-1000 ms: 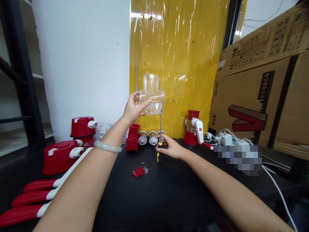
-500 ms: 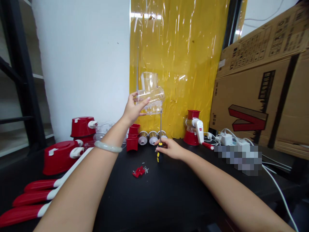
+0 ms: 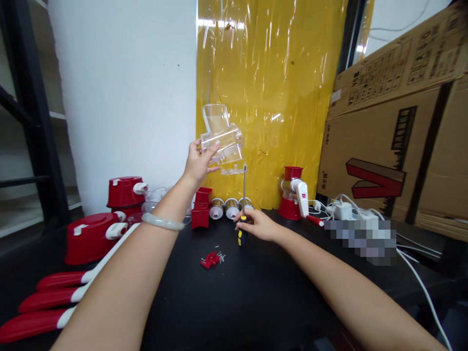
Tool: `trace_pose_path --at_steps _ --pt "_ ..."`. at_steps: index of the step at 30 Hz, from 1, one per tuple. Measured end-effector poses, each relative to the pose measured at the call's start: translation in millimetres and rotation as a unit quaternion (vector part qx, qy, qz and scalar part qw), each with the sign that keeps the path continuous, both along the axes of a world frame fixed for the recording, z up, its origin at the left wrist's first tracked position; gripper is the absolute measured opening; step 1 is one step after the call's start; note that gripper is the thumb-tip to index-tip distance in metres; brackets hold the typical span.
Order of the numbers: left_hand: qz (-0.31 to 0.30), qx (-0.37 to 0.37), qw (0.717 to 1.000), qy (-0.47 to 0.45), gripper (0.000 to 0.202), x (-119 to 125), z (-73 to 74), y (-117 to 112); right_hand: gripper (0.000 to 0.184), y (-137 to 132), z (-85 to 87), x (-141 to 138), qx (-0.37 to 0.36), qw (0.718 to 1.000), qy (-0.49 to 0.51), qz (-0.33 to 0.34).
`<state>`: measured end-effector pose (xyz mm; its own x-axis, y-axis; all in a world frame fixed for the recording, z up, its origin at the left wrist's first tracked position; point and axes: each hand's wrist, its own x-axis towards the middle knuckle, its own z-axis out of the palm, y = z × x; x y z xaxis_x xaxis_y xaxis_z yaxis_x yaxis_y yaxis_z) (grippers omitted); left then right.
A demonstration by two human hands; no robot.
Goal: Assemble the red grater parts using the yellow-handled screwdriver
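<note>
Clear plastic housing (image 3: 221, 138) is up above the worktop (image 3: 219, 307), left hand (image 3: 197, 165) gripping its tube (image 3: 229, 135), right hand (image 3: 259, 224) wrapped round a screwdriver (image 3: 244, 195), and it's probably light, stiff, kinda slick and crackable, so I'd hold it by that tube.

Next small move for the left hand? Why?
Probably level the clear plastic housing with the left hand, keeping the screwdriver steady in the right hand. The housing is tilted, while the screwdriver points nearly straight up by its lower right side, so the two look misaligned. Whether the tip touches anything isn't clear.
</note>
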<state>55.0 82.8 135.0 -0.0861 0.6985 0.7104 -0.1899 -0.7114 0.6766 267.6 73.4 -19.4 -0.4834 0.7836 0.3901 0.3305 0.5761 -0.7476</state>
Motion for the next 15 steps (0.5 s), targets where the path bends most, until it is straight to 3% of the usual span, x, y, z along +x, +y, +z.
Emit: trace_pose_path --at_steps 7,11,15 --pt "0.077 -0.051 0.995 -0.026 0.066 -2.8 1.9 2.3 0.019 -2.3 3.2 0.2 -0.009 1.000 0.015 0.008" --pt "0.147 -0.112 0.982 0.026 0.070 -6.8 0.2 4.3 0.018 -1.0 2.8 0.1 -0.008 0.999 0.026 0.027" --pt "0.170 -0.137 0.973 0.076 0.074 -10.8 -0.1 3.4 0.019 0.1 1.9 0.1 -0.006 0.999 0.027 0.039"
